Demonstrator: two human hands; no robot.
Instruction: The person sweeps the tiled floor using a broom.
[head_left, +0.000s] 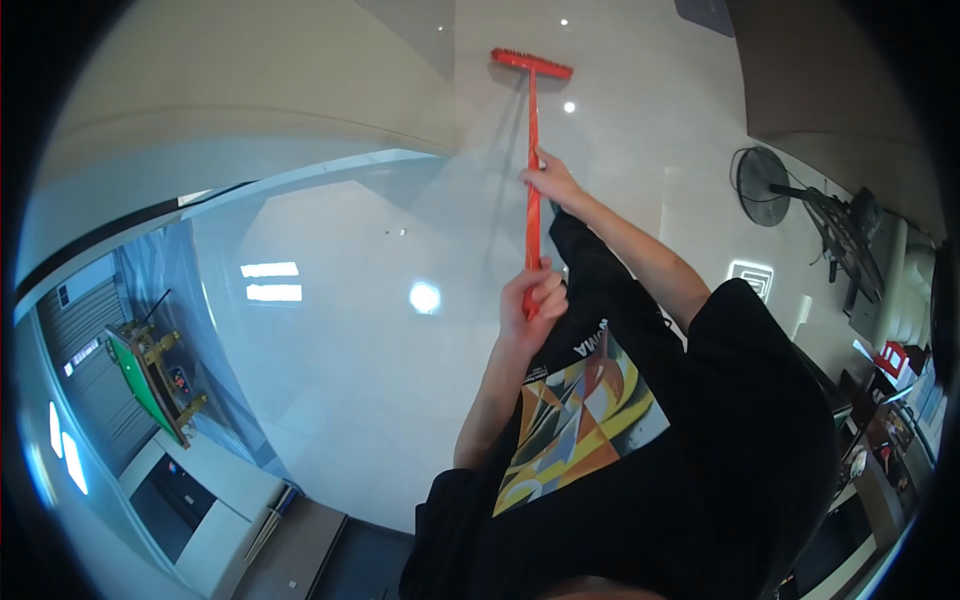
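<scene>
A red broom with a long handle reaches up the view, its wide bristled head lying against the pale glossy floor near the top. My right hand is closed round the middle of the handle. Closer to my body, my left hand has its fingers wrapped round the handle's near end. The handle is almost in line with my view, and its shadow falls on the floor to the left.
A black standing fan is at the right, by a dark panel. At the far left is a small green-topped table. A cream wall or panel fills the upper left. Cabinets line the lower left.
</scene>
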